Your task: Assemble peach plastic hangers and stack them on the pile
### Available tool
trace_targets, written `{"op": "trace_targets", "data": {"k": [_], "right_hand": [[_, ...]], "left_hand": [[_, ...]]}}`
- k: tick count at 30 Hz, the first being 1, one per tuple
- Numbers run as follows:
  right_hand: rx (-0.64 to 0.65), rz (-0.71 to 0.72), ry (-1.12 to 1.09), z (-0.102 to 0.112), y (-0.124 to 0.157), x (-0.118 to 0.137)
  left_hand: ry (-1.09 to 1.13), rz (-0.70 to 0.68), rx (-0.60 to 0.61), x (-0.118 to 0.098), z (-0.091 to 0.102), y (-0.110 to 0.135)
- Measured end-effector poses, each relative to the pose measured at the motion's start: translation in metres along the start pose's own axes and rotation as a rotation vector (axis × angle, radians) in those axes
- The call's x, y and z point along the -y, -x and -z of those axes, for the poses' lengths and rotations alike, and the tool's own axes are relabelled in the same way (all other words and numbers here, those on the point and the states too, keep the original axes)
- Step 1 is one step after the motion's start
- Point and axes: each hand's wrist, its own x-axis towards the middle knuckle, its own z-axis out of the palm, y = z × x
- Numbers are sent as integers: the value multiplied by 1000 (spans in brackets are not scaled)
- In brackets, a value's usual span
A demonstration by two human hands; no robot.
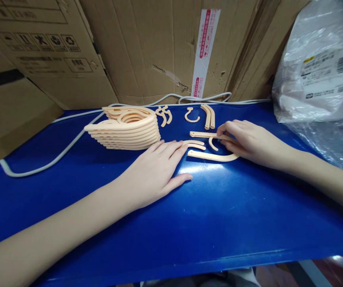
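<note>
My left hand (162, 165) lies flat on the blue surface, fingers stretched out and thumb apart. Its fingertips touch the ends of two thin curved cream plastic pieces (196, 147). Thumb and fingers of my right hand (243, 137) close around a cream plastic hanger arm (203, 134); part of it is hidden under the hand. A hanger hook (212, 144) lies just below that arm. Nearer to me is another curved hanger arm (211, 156), its right end by my right hand. Beside my left fingertips stands a neat stack of cream plastic hangers (126, 133).
Small hooks (164, 114), a single hook (192, 115) and a pair of hanger arms (209, 116) lie farther back. A white cable (72, 148) runs along the rear and left. Cardboard boxes (153, 48) wall the back; a plastic-wrapped package (318, 79) sits at right.
</note>
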Motion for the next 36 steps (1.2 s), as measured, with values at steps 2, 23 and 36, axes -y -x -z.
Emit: {"op": "trace_targets", "data": {"k": [2,23,36], "right_hand": [[1,-13,-22,0,1,-1],[1,-31,-24,0,-1,1],[-3,-15,-5,1,-2,2]], "left_hand": [[-42,-15,-7,-1,3,0],[-323,-56,-108,-6,13,3],[-393,-77,-118,-5,10,5]]}}
